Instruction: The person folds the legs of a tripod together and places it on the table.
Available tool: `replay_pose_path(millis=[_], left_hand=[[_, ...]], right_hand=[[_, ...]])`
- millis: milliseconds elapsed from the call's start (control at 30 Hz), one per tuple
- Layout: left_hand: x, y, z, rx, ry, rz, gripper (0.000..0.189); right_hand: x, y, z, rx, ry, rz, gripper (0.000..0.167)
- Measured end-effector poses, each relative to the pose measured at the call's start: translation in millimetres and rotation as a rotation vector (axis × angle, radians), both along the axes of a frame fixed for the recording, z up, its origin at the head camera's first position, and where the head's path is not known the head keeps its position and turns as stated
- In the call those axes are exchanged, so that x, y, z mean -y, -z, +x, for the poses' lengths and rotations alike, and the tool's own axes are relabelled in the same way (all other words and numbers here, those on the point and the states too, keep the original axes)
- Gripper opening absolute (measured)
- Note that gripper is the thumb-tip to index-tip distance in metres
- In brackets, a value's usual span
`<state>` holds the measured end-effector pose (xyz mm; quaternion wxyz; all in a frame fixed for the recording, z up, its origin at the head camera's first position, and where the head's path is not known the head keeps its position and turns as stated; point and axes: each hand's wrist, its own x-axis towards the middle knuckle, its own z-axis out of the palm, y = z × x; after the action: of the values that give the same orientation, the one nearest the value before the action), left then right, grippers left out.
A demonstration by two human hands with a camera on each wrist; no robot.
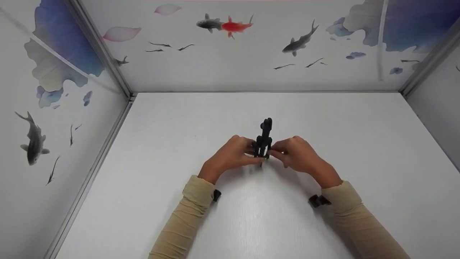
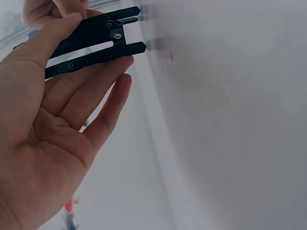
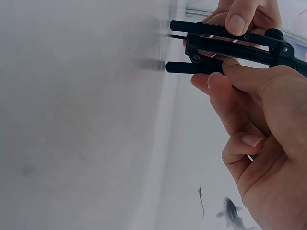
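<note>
A small black tripod [image 1: 266, 133] stands upright near the middle of the table, its legs close to vertical around a central column. My left hand [image 1: 231, 155] holds it from the left, thumb on one leg and fingers on another. From the other side, my right hand [image 1: 300, 155] pinches a leg between thumb and index finger. In the left wrist view, the tripod [image 2: 96, 60] shows leg tips right at the tabletop and a hinged brace with screws. The right wrist view shows the right thumb and fingertip on the lower leg [image 3: 184, 67].
The white tabletop [image 1: 161, 126] is bounded by a back wall [image 1: 251, 68] and a left wall [image 1: 21, 187], both printed with fish and leaves. Another wall stands at the right. Black wrist-worn devices sit at both cuffs.
</note>
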<state>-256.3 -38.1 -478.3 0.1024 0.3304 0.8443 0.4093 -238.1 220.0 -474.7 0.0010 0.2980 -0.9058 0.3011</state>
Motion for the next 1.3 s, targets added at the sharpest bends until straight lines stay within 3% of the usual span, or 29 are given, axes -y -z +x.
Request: replay_pose_path(millis=[400, 767, 1300], left_hand=[[-1.6, -3.2, 1.1, -0.059, 0.007, -0.067, 0.038], [-1.7, -2.6, 1.8, -0.108, -0.005, -0.109, 0.038], [-2.4, -1.0, 1.2, -0.087, 0.017, -0.038, 0.032]], right_hand=[[1.5, -1.3, 2.7, -0.014, -0.034, -0.006, 0.013], [2.7, 4.5, 1.9, 0.047, -0.037, -0.069, 0.011], [1.8, 6.5, 0.4, 0.144, -0.033, -0.12, 0.014]])
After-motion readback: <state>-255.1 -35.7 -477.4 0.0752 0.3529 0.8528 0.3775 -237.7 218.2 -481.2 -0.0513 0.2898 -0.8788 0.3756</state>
